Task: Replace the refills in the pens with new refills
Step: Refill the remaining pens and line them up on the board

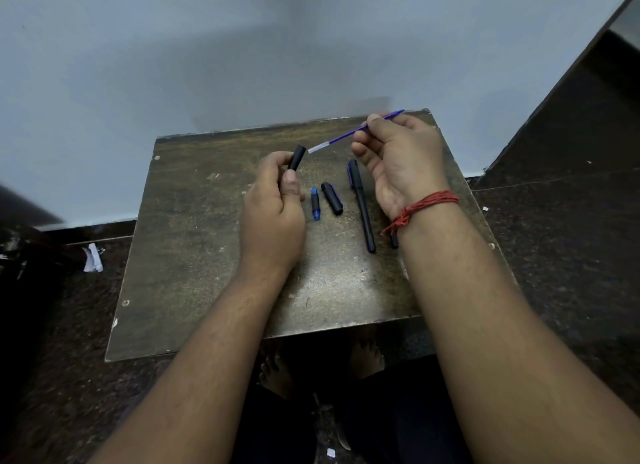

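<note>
Since the refill (358, 130) and the black barrel (297, 157) are apart, with the pale end of the refill aimed at the open mouth of the barrel, seems to be the middle of one refill change. Cannot tell whether just drawn out or about to go in.

Left of the whole pen (362, 207) that lies on the table (207, 256), and a little beyond its clipped end, gripping the barrel in the left hand (273, 214). Fingers curled round the lower part, thumb pressed along the side, mouth tilted up and to the right. Back of the hand toward the camera, forearm coming straight from below.

Above and beyond the same clipped end, pinching the refill between thumb and forefinger of the right hand (398, 159). Other fingers loosely curled, palm turned toward the camera, red thread (422, 207) round the wrist. Refill slanted, pale end low and near the barrel mouth but not touching it.

Just left of the whole pen, lying loose on the table: a black cap (331, 199), then a small blue piece (315, 203). Just right of it, partly hidden under the right wrist, the end of a second dark pen (394, 240).

If going in, next move probably calls for bringing both hands together and lining the thin refill with the narrow mouth before pushing. Small target, so steady barrel needed. Afterwards, most likely, closing with the loose pieces.
</note>
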The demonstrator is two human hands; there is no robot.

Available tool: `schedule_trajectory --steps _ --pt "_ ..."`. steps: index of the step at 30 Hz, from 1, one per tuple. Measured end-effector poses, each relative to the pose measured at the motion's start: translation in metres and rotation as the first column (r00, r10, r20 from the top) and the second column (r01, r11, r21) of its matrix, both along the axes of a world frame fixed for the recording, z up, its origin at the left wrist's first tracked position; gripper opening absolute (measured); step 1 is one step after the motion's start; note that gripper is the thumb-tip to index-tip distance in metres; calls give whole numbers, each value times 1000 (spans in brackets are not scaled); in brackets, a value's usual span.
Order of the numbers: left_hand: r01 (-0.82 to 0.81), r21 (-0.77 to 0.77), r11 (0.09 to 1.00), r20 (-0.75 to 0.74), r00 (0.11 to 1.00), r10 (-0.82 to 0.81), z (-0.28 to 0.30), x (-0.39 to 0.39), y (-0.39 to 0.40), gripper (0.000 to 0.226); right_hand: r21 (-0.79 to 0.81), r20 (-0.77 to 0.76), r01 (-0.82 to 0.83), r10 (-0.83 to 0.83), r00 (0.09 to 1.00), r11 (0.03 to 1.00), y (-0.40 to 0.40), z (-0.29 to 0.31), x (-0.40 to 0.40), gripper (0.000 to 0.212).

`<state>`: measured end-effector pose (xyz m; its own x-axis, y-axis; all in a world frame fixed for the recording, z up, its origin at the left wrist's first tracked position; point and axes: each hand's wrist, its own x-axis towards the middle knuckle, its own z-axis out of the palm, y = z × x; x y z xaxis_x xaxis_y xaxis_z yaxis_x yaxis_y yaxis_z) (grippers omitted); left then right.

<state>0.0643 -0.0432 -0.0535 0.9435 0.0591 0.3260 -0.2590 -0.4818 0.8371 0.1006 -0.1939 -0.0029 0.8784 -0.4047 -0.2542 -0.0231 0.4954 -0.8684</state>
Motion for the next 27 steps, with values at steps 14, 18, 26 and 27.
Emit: schedule_trajectory --steps 14,18,26,27 --pt "-13 36 999 27 1000 12 -3 2 1 22 -58 6 -2 2 1000 998 0 -3 1 3" --pt "-5 47 999 42 999 3 -4 2 1 21 -150 3 -37 38 999 988 1 -3 1 5" --pt "20 63 998 76 997 -25 -5 2 -1 22 -486 -55 -273 283 958 830 5 -4 -1 8" --pt "21 58 998 79 997 -25 -5 3 -1 22 -504 -55 -310 328 943 806 9 -4 -2 9"
